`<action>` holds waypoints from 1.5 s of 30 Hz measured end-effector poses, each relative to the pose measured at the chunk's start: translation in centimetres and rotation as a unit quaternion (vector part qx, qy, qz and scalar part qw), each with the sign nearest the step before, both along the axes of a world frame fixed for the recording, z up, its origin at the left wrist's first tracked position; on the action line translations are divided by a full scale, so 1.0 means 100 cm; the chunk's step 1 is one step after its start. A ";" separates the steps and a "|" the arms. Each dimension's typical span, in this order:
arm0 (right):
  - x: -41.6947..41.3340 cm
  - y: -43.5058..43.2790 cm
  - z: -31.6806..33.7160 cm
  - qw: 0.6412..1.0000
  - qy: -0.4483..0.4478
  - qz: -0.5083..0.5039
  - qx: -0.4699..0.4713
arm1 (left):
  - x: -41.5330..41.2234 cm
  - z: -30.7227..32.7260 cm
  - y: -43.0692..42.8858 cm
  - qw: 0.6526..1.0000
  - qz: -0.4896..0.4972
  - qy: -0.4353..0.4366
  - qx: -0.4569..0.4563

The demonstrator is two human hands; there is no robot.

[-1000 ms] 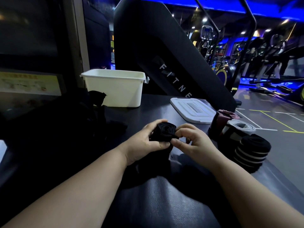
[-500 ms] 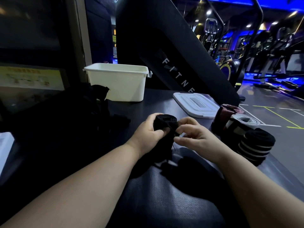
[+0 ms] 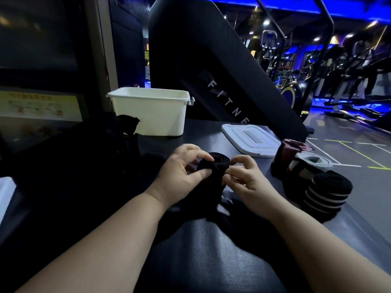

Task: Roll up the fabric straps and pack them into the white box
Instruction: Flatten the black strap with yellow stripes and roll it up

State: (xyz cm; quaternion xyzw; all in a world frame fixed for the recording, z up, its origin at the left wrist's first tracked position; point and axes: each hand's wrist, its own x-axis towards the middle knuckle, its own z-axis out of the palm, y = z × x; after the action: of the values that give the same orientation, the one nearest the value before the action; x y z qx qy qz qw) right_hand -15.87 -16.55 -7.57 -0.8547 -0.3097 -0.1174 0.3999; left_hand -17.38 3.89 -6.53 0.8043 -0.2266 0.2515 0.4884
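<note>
1. Both hands pinch the part-wound black strap roll in the head view: left hand on one side, right hand on the other, probably keeping the coil tight while its tail hangs below.
2. Three finished rolls stand at right, beside the lid; the white box sits open behind, well apart.

My forearms angle in from the lower corners. Left hand and right hand meet at centre, thumbs and curled fingers of each pinching the strap from either side.
</note>
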 end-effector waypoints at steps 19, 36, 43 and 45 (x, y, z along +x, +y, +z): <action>0.003 0.009 0.003 1.000 0.007 0.020 -0.017 | 0.011 0.015 0.019 0.988 -0.019 -0.033 0.148; 0.004 0.004 -0.001 1.000 0.005 0.017 -0.015 | 0.013 0.008 0.014 0.993 -0.016 -0.056 0.103; 0.003 0.006 -0.001 1.000 0.000 0.012 -0.013 | 0.013 0.007 0.014 0.991 -0.016 -0.063 0.113; 0.003 0.006 0.000 1.000 0.000 0.008 -0.016 | 0.012 0.007 0.013 0.991 -0.014 -0.071 0.114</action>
State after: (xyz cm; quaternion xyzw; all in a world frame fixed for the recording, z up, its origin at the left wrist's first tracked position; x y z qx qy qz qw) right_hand -15.55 -15.95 -7.61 -0.8584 -0.3181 -0.1093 0.3874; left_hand -16.13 5.22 -5.84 0.8316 -0.2995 0.2732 0.3796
